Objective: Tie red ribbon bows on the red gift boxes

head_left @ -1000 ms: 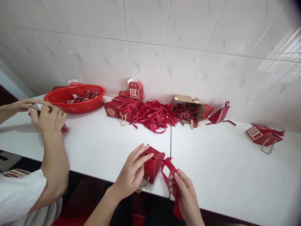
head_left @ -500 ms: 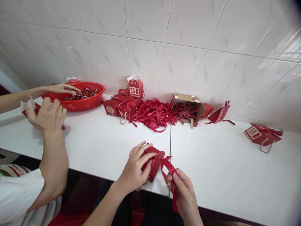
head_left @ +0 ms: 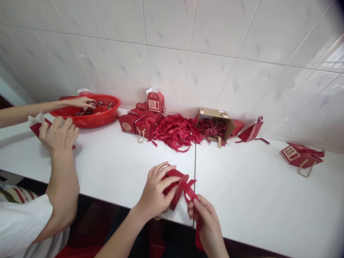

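**BENCH CHECK: GIFT BOX AND RIBBON IN HAND**

Found a white countertop [head_left: 113,168] spanning the view, backed at 12 o'clock by a tiled wall [head_left: 215,36]. Logged at 10 o'clock a red plastic basin [head_left: 94,122] holding wrapped sweets [head_left: 100,106], with a co-worker's hand [head_left: 80,102] reaching into it. Noted a heap of red ribbons [head_left: 176,132] at 12 o'clock against the wall, touching a tipped cardboard box [head_left: 215,114] at its 3 o'clock and a cluster of closed red gift boxes [head_left: 142,120] at its 9 o'clock. Recorded one rope-handled gift box [head_left: 299,156] lying alone at 3 o'clock, well apart from the rest. Observed at 9 o'clock the co-worker's other hand [head_left: 59,134] gripping a red box with white paper [head_left: 36,127]. Located the small red gift box [head_left: 179,186] at 6 o'clock on the near counter edge, grasped by the left hand [head_left: 156,193], which is closed over its top. Found the right hand [head_left: 206,224] at the box's 4 o'clock, pinching a red ribbon [head_left: 189,190] looped up against the box's arched flap, tail hanging below the edge.
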The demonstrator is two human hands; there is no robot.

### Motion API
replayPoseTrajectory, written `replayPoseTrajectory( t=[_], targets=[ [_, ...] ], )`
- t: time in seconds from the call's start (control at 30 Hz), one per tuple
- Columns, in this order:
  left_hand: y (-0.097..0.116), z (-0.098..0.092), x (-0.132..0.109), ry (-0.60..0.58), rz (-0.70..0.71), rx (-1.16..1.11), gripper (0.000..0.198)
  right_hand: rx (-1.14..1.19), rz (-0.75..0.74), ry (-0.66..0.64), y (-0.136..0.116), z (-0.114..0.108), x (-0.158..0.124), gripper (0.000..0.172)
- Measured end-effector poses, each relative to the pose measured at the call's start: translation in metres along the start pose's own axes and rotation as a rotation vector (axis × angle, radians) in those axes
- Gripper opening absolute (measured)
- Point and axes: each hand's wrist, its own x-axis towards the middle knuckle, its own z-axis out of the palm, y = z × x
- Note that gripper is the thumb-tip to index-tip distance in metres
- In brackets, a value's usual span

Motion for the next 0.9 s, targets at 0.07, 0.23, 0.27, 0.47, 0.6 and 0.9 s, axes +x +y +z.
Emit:
replayPoseTrajectory(
  t=[0.07,0.23,0.27,0.47,0.6,0.9],
  targets=[
    [0.0,0.001,0.001,0.041,0.007,-0.003,0.019,-0.044,0.021,-0.013,0.002,-0.001,-0.001,0.031],
    [-0.001,-0.002,0.005,0.201,0.018,0.039,0.017,-0.39,-0.118,0.076,-0.004,0.0,0.003,0.029],
    [0.0,-0.005,0.007,0.243,0.029,0.052,0.017,-0.464,-0.191,0.117,-0.008,0.002,0.007,0.035],
    [0.019,-0.032,0.022,0.368,0.139,0.054,0.027,-0.528,-0.396,-0.1,-0.044,0.031,0.03,0.027],
    [0.017,-0.042,0.018,0.292,-0.023,0.04,0.028,-0.24,-0.541,-0.064,-0.072,0.037,0.005,0.016],
    [-0.025,-0.026,-0.021,0.095,-0.621,-0.279,0.025,-0.12,-0.651,0.057,-0.073,0.037,0.009,0.025]
  ],
)
